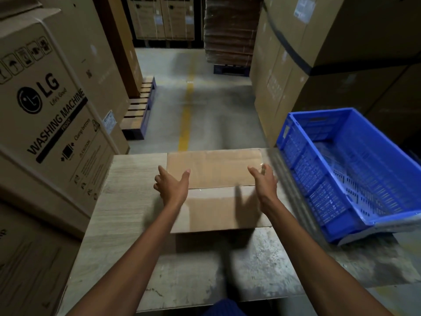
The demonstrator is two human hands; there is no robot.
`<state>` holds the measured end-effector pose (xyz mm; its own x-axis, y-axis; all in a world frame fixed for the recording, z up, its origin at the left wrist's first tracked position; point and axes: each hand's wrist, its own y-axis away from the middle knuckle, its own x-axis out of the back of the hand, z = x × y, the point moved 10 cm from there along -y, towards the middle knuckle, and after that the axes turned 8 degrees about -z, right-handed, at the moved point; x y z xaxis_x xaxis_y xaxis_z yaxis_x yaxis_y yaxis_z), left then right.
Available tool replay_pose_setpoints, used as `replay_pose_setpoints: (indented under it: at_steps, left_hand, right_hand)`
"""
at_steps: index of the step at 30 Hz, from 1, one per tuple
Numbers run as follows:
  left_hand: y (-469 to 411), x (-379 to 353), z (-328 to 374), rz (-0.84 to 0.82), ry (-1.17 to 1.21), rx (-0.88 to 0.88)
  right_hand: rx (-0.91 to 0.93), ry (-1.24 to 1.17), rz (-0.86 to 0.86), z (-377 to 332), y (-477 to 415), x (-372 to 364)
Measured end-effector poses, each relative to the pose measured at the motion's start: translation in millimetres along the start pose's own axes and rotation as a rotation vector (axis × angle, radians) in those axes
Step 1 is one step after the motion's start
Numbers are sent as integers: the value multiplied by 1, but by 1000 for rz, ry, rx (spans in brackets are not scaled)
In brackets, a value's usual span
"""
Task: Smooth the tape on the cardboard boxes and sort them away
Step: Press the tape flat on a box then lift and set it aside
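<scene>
The box (pixel 214 169) lies on the table (pixel 127 179) between the two hands. The left hand (pixel 173 185) is spread, thumb over the box top, fingers (pixel 160 173) loosely extended down its left edge. The right hand (pixel 265 181) is spread too, fingers (pixel 264 168) at the right edge; blur hides whether they touch. Near those fingers, to their right, sits a blue crate (pixel 305 165)
</scene>
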<state>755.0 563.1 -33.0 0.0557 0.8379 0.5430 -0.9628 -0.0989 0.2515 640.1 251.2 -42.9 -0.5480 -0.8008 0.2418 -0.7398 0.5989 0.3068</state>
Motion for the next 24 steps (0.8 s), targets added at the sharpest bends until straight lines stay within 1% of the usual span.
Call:
replay_pose_setpoints:
  at_steps: [3, 6, 8, 9, 11, 13, 15, 17, 19, 24]
  left_hand:
    - [-1, 18, 18, 48, 149, -103]
    - [-5, 30, 22, 58, 438, -173]
    - [-4, 35, 18, 50, 647, -174]
    - [-3, 36, 14, 52, 713, -165]
    - [-4, 31, 1, 28, 765, -111]
    - [-8, 18, -26, -17, 771, -20]
    - [-15, 5, -57, -64, 700, 38]
    - [-8, 4, -66, -93, 646, 40]
    - [15, 11, -56, -103, 604, 46]
    - [30, 21, -54, -52, 436, -16]
  right_hand:
    - [36, -48, 76, -24, 1, 5]
    - [101, -137, 144, -40, 4, 11]
    - [138, -228, 156, -37, 7, 12]
    - [146, -262, 150, -33, 9, 11]
    - [121, -304, 138, -17, 14, 7]
    - [75, -327, 138, 4, 20, 3]
    - [39, -329, 154, 23, 29, 1]
    - [18, -313, 174, 38, 39, 3]
    - [10, -287, 189, 47, 46, 5]
    - [25, -196, 233, 53, 55, 16]
